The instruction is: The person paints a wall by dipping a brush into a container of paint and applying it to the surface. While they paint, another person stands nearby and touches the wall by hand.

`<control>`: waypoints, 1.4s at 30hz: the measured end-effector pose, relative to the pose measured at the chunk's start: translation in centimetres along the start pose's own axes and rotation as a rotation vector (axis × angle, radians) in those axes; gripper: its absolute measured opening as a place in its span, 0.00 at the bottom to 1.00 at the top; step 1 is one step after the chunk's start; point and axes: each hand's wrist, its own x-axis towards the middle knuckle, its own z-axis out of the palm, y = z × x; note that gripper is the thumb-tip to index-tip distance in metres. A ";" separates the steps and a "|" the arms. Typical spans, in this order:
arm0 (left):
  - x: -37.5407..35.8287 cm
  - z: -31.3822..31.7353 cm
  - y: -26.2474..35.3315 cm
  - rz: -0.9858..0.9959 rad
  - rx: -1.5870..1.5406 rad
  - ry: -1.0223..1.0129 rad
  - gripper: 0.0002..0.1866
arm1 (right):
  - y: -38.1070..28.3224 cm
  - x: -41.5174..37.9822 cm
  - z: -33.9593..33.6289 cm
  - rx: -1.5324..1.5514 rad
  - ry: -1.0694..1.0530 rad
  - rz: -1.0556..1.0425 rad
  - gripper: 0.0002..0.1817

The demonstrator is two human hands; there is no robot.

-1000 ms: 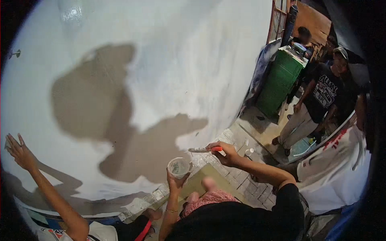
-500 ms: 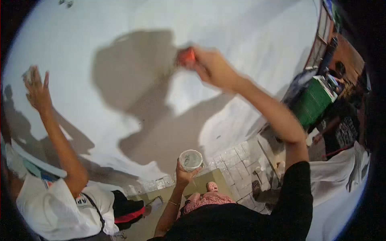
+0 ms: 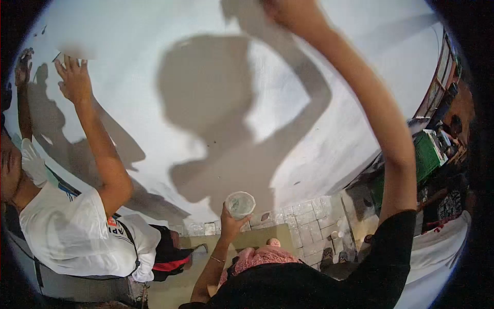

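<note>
My left hand [image 3: 232, 225] holds a round, pale cup [image 3: 240, 205] low in front of my body, its open top facing up and something whitish inside. High up at the top edge of the view, my right hand [image 3: 296, 18] is raised close to the white wall [image 3: 206, 20]. Its fingers are curled, but they are blurred and partly cut off, so what they hold does not show. Shadows of my head and raised arm fall on the wall.
At left, a co-worker in a white shirt [image 3: 67, 237] reaches a hand [image 3: 76, 82] up to the wall. Another person's hand [image 3: 23, 69] is raised at the far left. Paving blocks [image 3: 309, 226] run along the wall's foot. A green box [image 3: 432, 154] stands at right.
My right hand has moved up and to the right; the red object it held is out of sight. The cup stays in my left hand. The co-worker's hand has shifted within the view.
</note>
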 end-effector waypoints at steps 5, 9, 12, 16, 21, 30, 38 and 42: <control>0.1 -1.7 0.1 -0.059 0.023 0.009 0.44 | -12.9 -14.5 4.4 0.112 -0.222 -0.112 0.21; -2.4 -2.0 -0.6 -0.105 0.049 0.093 0.51 | -18.2 -17.4 2.6 0.527 -0.404 0.216 0.14; -3.5 -2.3 -1.7 -0.101 0.034 0.150 0.50 | -17.1 -16.8 2.5 0.761 -0.565 0.388 0.14; -4.6 -2.3 -2.6 -0.092 0.076 0.259 0.50 | -11.1 -12.1 2.4 0.476 -0.502 0.476 0.14; -5.8 0.6 -3.9 -0.095 0.166 0.325 0.48 | 0.8 -7.0 0.1 0.050 -0.194 0.329 0.14; -7.9 3.9 -0.6 -0.057 -0.008 0.355 0.47 | 6.9 -3.8 -2.0 -0.243 0.061 0.142 0.20; -7.1 5.6 -0.3 -0.031 0.088 0.329 0.47 | -7.3 -20.9 0.1 0.185 -0.265 -0.319 0.19; -6.5 6.0 0.2 -0.081 0.060 0.289 0.48 | -11.8 -20.2 -3.5 0.563 -0.551 0.022 0.13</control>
